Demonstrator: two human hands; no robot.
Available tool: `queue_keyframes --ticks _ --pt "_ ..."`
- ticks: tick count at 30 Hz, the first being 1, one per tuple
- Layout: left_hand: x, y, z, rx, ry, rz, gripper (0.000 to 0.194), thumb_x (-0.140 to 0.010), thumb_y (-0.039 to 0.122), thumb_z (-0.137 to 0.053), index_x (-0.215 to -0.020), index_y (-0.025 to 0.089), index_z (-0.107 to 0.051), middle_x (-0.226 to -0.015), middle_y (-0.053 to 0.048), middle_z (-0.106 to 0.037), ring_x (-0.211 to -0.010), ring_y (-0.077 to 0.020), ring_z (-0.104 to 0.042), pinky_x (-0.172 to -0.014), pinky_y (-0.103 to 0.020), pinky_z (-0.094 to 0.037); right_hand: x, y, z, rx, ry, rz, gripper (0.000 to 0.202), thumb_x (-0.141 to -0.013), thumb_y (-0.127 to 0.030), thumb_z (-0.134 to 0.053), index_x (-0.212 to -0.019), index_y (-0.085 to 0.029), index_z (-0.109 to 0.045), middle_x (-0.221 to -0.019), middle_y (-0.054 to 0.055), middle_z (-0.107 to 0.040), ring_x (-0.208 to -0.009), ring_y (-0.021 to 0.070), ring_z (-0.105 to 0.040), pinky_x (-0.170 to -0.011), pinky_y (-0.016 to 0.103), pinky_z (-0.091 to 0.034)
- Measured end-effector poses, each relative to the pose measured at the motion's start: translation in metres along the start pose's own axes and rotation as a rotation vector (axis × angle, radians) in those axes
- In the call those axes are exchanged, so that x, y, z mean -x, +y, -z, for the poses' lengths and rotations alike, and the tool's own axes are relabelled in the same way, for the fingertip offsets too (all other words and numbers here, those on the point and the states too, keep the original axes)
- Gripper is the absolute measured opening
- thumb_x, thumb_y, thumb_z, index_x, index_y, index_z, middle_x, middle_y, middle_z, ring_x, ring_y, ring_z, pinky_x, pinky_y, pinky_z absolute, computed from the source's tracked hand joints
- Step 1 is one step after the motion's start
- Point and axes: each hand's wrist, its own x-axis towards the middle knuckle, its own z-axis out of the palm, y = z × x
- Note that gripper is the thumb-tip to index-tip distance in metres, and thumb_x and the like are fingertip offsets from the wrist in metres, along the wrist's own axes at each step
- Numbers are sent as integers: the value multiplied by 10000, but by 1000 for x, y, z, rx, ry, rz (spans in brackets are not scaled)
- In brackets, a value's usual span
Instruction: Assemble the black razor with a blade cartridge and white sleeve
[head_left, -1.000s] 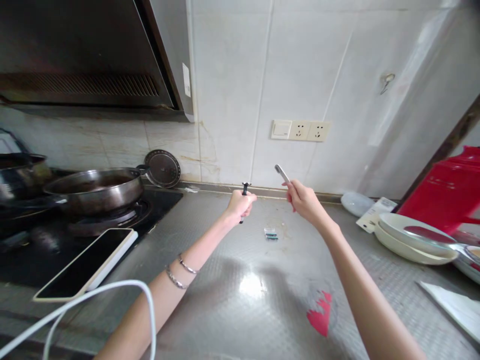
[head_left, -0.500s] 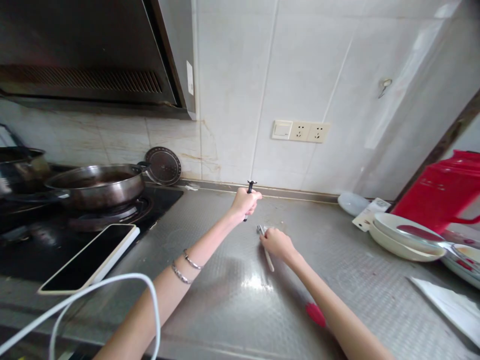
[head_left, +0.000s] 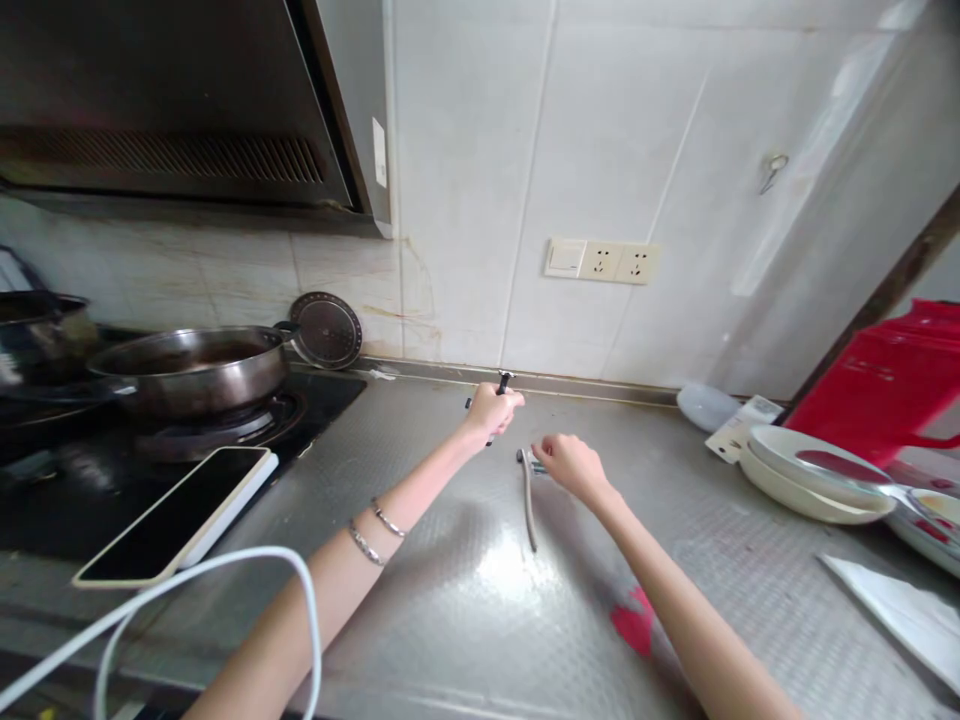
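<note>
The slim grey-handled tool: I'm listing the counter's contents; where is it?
In the head view, the slim grey-handled tool lies near the middle, on the grey metal counter, just left of the bare right hand.

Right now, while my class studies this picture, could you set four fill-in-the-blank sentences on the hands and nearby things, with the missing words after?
1. The left hand holds a tool that looks mostly ____.
2. The hand nearer the slim stick is the ____ one.
3. Around the left forearm are ____ bracelets.
4. The tall container at far right is coloured ____.

Missing words: black; right; two; red.
</note>
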Motion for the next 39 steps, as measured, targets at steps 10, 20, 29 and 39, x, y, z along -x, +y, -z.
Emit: queue_keyframes --ticks 10,20,29,39 --pt "-7 -41 -7 -37 -59 50 355 -646 164 -528 -439 196 -240 -301 97 -224 -265 -15 -181 -334 -196 -101 -43 46 -5 -248 -175 358 208 -688 -205 -504 -734 -197 -707 -777 32 -701 -721 147 -623 -646 202 -428" --pt "-4 -56 -13 -27 -115 47 364 -652 183 -527 -434 196 -236 -306 95 -227 -265 -15 -181 -335 -204 -93 -44 54 -22 -269 -239 385 223 -675 -212 -519 -781 -203 -715 -819 29 -707 -742 157 -630 -681 225 -446" --pt "-5 -59 -12 -21 -121 29 358 -644 200 -535 -440 199 -241 -307 97 -234 -264 -16 -180 -333 -201 -95 -41 53 -19 -258 -227 385 223 -707 -238 -518 -801 -206 -718 -840 39 -707 -759 163 -628 -681 227 -439" --pt "-8 -56 -9 11 -122 38 363 -645 214 -554 -459 200 -243 -311 99 -238 -272 -15 -180 -327 -194 -97 -38 53 -22 -257 -214 356 219 -704 -213 -508 -788 -196 -709 -852 41 -701 -788 164 -622 -716 231 -432"
